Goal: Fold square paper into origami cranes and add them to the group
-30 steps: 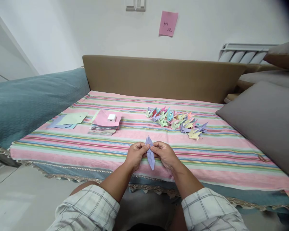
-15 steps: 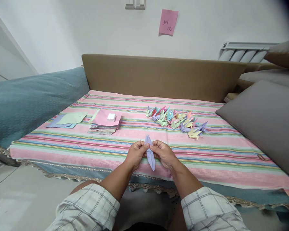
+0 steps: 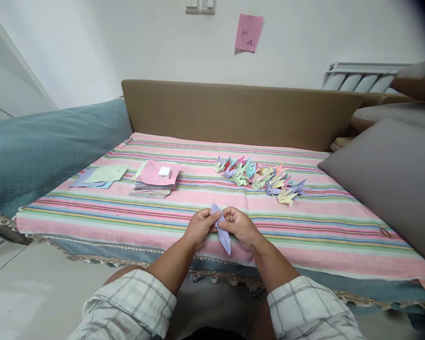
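Note:
A narrow, pointed piece of folded lilac paper (image 3: 224, 237) is held between both hands above the near edge of the striped cloth (image 3: 198, 212). My left hand (image 3: 199, 227) pinches its left side near the top. My right hand (image 3: 241, 226) pinches the right side, fingers curled round it. The paper's lower tip sticks out below the hands and leans slightly to the right. Farther back on the cloth lies a cluster of several finished paper cranes (image 3: 258, 178) in mixed pastel colours.
A stack of coloured paper squares (image 3: 152, 182) with a small white block (image 3: 164, 172) on top lies at the left, beside loose green and blue sheets (image 3: 101, 176). A grey cushion (image 3: 389, 174) sits at the right, a teal blanket (image 3: 38, 151) at the left, a brown backrest (image 3: 233, 111) behind.
The folded paper has tilted a little, its lower tip swinging right. Both hands have stayed in place, still pinching it.

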`<state>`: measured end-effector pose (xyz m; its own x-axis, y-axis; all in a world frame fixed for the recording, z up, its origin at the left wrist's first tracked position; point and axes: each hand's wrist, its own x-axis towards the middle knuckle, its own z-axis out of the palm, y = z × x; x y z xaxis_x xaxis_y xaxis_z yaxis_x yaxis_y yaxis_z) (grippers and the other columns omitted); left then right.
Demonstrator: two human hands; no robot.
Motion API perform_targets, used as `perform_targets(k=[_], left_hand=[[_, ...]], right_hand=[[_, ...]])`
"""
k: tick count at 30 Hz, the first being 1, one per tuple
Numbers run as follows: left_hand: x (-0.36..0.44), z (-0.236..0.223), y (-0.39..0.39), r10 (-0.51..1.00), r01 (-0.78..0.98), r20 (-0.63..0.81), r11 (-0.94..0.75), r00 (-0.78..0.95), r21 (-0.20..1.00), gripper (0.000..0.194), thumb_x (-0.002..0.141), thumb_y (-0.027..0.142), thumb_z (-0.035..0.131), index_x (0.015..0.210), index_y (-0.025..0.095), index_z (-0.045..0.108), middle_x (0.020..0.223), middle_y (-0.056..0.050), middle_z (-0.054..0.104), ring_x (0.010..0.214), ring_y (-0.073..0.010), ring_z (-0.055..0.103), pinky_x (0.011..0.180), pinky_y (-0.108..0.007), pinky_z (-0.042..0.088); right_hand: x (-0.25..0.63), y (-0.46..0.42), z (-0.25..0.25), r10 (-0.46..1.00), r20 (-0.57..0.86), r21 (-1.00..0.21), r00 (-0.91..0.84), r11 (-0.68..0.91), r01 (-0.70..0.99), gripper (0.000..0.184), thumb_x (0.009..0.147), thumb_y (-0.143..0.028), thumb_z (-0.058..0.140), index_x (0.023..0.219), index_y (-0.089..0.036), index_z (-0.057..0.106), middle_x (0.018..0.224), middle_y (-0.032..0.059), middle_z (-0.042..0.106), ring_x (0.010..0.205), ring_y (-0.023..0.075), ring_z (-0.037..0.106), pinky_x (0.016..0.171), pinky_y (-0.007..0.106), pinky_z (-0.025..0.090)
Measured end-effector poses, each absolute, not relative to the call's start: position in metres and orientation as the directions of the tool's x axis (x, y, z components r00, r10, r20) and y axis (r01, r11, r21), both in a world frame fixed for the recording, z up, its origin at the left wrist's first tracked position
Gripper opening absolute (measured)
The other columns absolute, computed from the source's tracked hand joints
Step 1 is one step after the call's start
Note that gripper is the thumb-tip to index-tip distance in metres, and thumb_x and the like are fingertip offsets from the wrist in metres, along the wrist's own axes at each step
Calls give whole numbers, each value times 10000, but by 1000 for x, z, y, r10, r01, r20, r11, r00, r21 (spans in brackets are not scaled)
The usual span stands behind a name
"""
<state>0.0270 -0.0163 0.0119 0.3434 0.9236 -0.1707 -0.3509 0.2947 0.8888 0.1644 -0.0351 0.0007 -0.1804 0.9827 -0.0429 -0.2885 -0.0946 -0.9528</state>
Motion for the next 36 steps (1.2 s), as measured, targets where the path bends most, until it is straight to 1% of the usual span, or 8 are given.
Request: perform_targets(k=[7, 11, 16, 21, 28, 31, 34, 36], left_hand=[[27, 10, -15, 915, -421, -221, 357, 338, 833, 399, 480, 372, 845, 575, 115, 554, 480, 47, 514, 425, -42, 470, 450, -165, 406], [26, 12, -16, 895, -428, -239, 397, 376, 812, 411, 500, 380, 842, 626, 120, 550, 517, 45, 541, 439, -44, 502, 451, -157, 431], [24, 12, -16, 860, -446, -197, 425, 471, 788, 434, 462, 222, 873, 774, 112, 591, 656, 0, 636, 560, -88, 606, 549, -184, 499], [24, 9, -13, 864, -495, -152, 410, 480, 767, 449, 485, 181, 861, 826, 116, 576, 679, -6, 651, 591, -96, 618, 585, -195, 506], [23, 11, -14, 896, -448, -117, 323, 429, 833, 484, 481, 256, 860, 752, 168, 469, 599, 47, 594, 504, -80, 561, 502, -184, 445], [25, 8, -15, 928, -426, -91, 251, 360, 869, 461, 485, 272, 850, 662, 169, 437, 553, 73, 543, 466, -53, 501, 483, -170, 410], [29, 3, -15, 983, -353, 5, 61, 182, 934, 341, 502, 258, 831, 622, 156, 529, 555, 58, 551, 514, -61, 512, 527, -175, 419], [30, 0, -15, 993, -274, 51, -21, 103, 962, 257, 523, 259, 814, 669, 156, 629, 599, 27, 602, 568, -89, 551, 578, -199, 447]], right_hand=[[163, -35, -2, 986, -23, -951, -168, -73, -301, 452, 550, -311, 813, 837, -212, 479, 522, -117, 489, 454, 63, 479, 491, 194, 365], [163, -35, 0, 985, -62, -922, -163, -119, -368, 490, 545, -319, 817, 859, -222, 454, 557, -100, 531, 474, 83, 514, 492, 202, 380], [164, -34, 1, 990, -91, -869, -110, -133, -476, 516, 535, -324, 824, 870, -238, 441, 625, -77, 579, 497, 97, 540, 495, 213, 408], [165, -33, -3, 987, -100, -828, -127, -153, -539, 487, 530, -295, 835, 840, -227, 467, 673, -53, 616, 552, 100, 575, 543, 219, 450], [168, -34, 2, 978, -162, -845, -131, -206, -493, 357, 572, -409, 799, 745, -179, 588, 604, -35, 588, 504, 85, 534, 505, 216, 456], [165, -33, 0, 989, -138, -880, -46, -144, -453, 343, 557, -424, 798, 652, -179, 577, 526, -50, 547, 455, 78, 488, 472, 216, 424], [161, -31, -6, 991, -50, -927, 122, 0, -374, 305, 579, -424, 779, 633, -192, 590, 510, -54, 533, 452, 82, 457, 469, 225, 399], [159, -31, -8, 978, 26, -955, 209, 86, -284, 265, 623, -431, 747, 668, -202, 621, 561, -36, 570, 498, 103, 486, 507, 247, 414]])
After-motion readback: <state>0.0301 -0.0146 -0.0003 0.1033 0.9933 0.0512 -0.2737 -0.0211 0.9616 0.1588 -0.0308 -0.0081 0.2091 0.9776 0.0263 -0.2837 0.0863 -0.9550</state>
